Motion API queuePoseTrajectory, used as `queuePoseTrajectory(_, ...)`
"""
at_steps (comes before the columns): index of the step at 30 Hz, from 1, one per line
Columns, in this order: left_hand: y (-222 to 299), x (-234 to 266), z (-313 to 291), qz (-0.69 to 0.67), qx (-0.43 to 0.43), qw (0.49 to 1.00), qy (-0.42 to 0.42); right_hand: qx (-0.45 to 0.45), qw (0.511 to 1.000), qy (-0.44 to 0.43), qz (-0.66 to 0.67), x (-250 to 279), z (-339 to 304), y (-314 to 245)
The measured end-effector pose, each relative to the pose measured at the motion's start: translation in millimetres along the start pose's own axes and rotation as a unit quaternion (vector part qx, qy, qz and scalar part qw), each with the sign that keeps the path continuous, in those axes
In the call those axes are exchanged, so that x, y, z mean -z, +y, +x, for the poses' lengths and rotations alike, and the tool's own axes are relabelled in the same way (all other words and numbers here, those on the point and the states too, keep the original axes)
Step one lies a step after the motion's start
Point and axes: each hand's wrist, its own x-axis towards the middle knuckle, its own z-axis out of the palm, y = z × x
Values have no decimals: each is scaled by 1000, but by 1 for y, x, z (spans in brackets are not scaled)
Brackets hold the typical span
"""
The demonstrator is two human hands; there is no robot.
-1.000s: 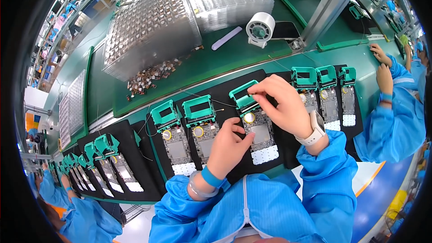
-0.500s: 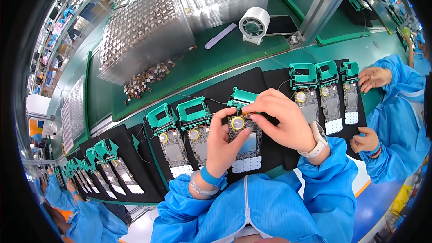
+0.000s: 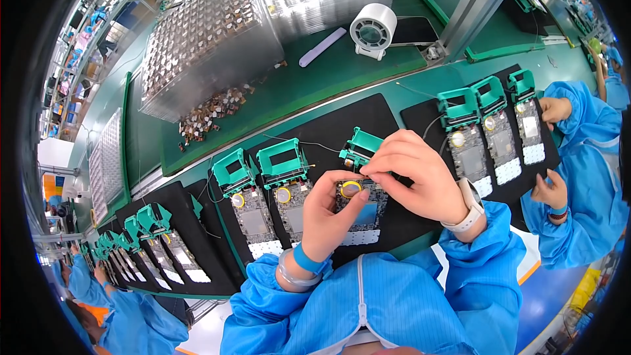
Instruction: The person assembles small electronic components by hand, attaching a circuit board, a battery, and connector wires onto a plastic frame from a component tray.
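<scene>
Green factory benches (image 3: 394, 85) run through a busy hall, with black mats (image 3: 328, 125) laid end to end along the near edge. On the middle mat lies a row of circuit boards, each with a round yellow button cell and a green plastic frame at its far end. The person's left hand (image 3: 332, 213) grips the near left side of one circuit board (image 3: 365, 213), thumb pressed beside its yellow cell (image 3: 350, 189), fingers curled under the edge. The right hand (image 3: 417, 174) is closed in a pinch at the board's far end, fingertips meeting where the green frame (image 3: 361, 146) joins it; what lies between the fingertips is too small to tell. This frame is tilted up, unlike its two neighbours to the left (image 3: 281, 160), which stand over their own boards.

Far across the bench sit stacks of clear plastic trays (image 3: 204, 46), a scatter of small brown parts (image 3: 210, 108), and a small white fan (image 3: 373, 28) beside a metal post (image 3: 476, 3). On the right mat are three more boards (image 3: 499, 138), where a co-worker in a blue coat rests a hand (image 3: 555, 108) by the end one.
</scene>
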Motion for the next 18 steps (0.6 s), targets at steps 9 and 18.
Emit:
queuePoseTrajectory(9,-1,-4,0,-8,-17,1000,12,-13,1000,8,13,-2,0,-5)
queuePoseTrajectory(18,0,-6,0,-18,-27,999,10,-4,1000,0,-16,3,1,-6)
